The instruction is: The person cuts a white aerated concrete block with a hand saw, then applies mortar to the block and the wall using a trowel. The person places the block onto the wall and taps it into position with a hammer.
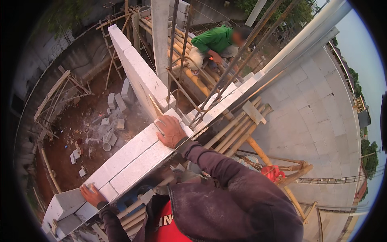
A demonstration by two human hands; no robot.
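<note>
A wall of white lightweight concrete blocks [133,161] runs from lower left to the middle, with a thin seam along its top. Near the junction with another wall, my right hand [171,131] lies on the top of the blocks, fingers spread and pointing to the far side. Farther left, my left hand [93,195] rests on the wall beside a grey-white block [64,205], its fingers apart over the far edge. Neither hand shows anything held. Upright steel rebar [186,52] stands just beyond my right hand.
A co-worker in green [213,42] crouches on bamboo scaffolding [197,82] at the back. Below the far side, loose blocks [117,101] and a bucket [106,146] lie on reddish ground. More bamboo poles [231,133] and a large block wall [310,117] are at right.
</note>
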